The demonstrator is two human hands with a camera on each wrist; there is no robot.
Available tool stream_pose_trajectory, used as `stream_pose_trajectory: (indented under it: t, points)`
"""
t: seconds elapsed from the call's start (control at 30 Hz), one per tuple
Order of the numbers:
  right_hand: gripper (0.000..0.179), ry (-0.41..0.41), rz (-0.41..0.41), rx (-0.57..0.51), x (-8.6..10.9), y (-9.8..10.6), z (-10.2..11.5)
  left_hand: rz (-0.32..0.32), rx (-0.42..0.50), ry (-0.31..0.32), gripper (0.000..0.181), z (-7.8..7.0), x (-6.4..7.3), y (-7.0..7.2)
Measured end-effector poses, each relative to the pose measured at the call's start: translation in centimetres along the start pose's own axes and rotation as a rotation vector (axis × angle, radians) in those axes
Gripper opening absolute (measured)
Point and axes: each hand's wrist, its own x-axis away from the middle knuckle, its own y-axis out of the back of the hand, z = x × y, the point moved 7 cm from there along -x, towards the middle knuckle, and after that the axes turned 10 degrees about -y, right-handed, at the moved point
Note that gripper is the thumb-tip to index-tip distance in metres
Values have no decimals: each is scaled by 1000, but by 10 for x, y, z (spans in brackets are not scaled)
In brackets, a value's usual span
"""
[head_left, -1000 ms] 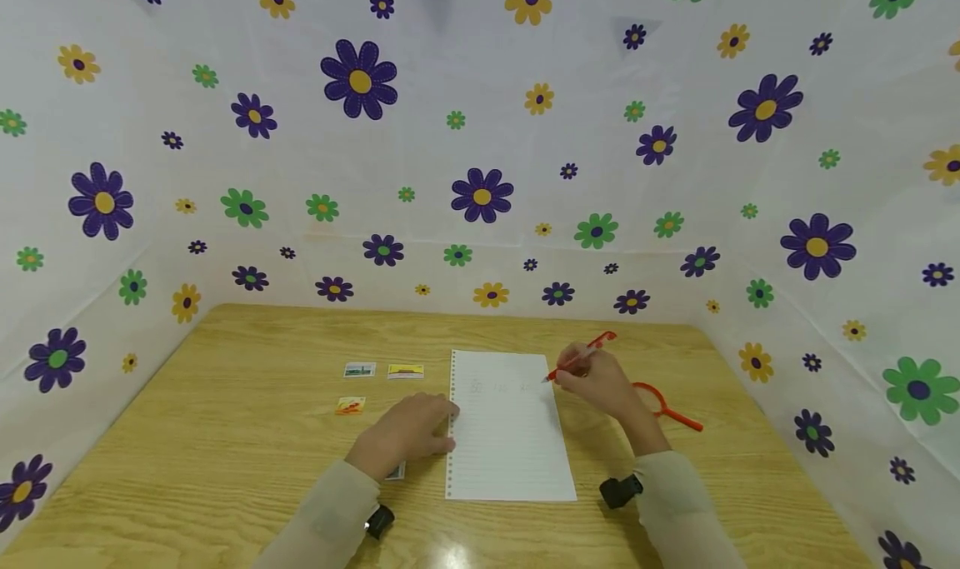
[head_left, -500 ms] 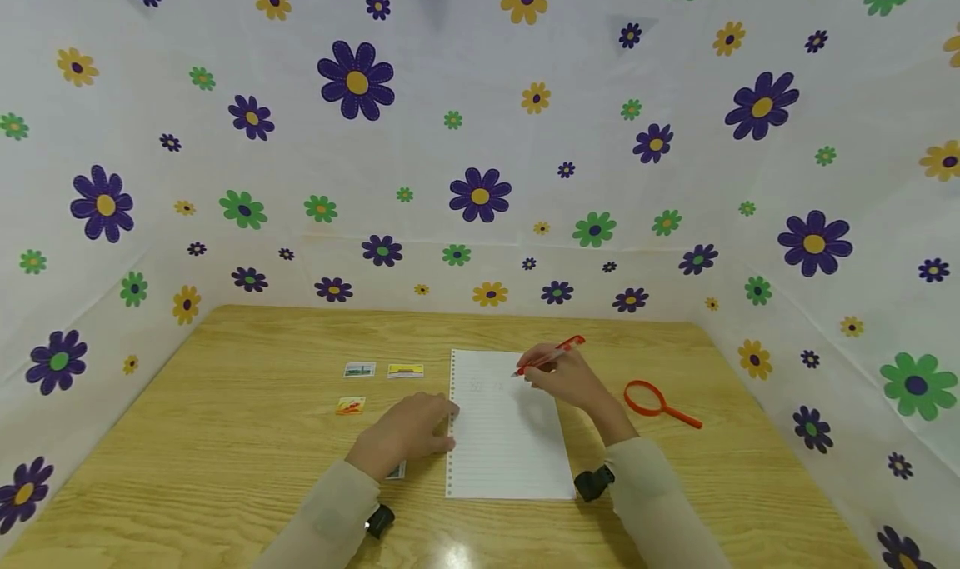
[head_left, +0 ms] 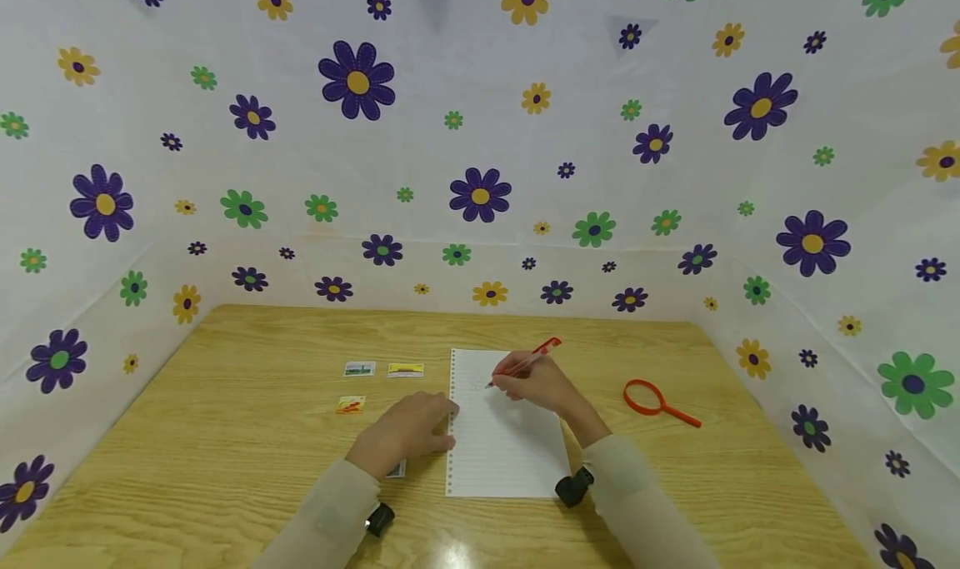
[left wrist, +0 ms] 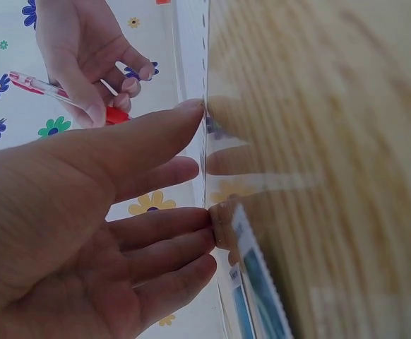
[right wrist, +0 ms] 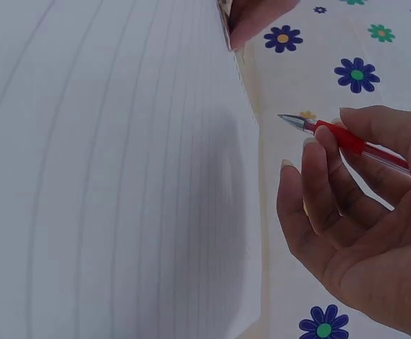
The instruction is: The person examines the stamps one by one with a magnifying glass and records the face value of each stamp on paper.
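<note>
My right hand pinches a red pen between thumb and fingers, its tip over the upper left of a lined sheet of paper. Faint writing shows near the sheet's top. In the right wrist view the metal tip of the pen points at the paper, a small gap between them. My left hand rests at the sheet's punched left edge, fingers extended with the fingertips on the margin. Beneath that hand a stamp is partly hidden; the left wrist view shows stamps beside the fingers.
Three small stamps lie left of the paper: a green one, a yellow one and an orange one. A red magnifying glass lies on the wooden table at the right. Flower-patterned cloth surrounds the table's back and sides.
My right hand has moved left with the pen, from the sheet's right edge to its upper left part, uncovering the whole magnifying glass. The left hand has stayed in place.
</note>
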Motion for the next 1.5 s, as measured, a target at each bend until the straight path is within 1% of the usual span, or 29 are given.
stream_pose_trajectory:
  t: [0.13, 0.23, 0.37, 0.53, 0.9, 1.1, 1.3, 1.5]
  points:
    - [17, -35, 7, -51, -3, -8, -2, 7, -5, 8, 47, 0, 0, 0]
    - [19, -59, 19, -82, -5, -14, -4, 11, -14, 11, 47, 0, 0, -1]
    - [24, -98, 29, -105, -7, -20, -6, 9, -20, 7, 47, 0, 0, 0]
    - [23, -124, 19, -111, -8, -22, -7, 11, -18, 5, 46, -1, -1, 0]
    - [16, -107, 13, -99, -10, -27, -8, 12, -8, 17, 46, -1, 0, 1]
    - [16, -128, -14, -85, -10, -29, -10, 7, -5, 11, 46, -1, 0, 1]
    - [14, -114, -42, -55, -7, -30, -7, 3, -7, 3, 46, -1, -1, 1]
    - [15, -99, -54, -49, -6, -29, -6, -3, -11, -5, 46, 0, -1, 0]
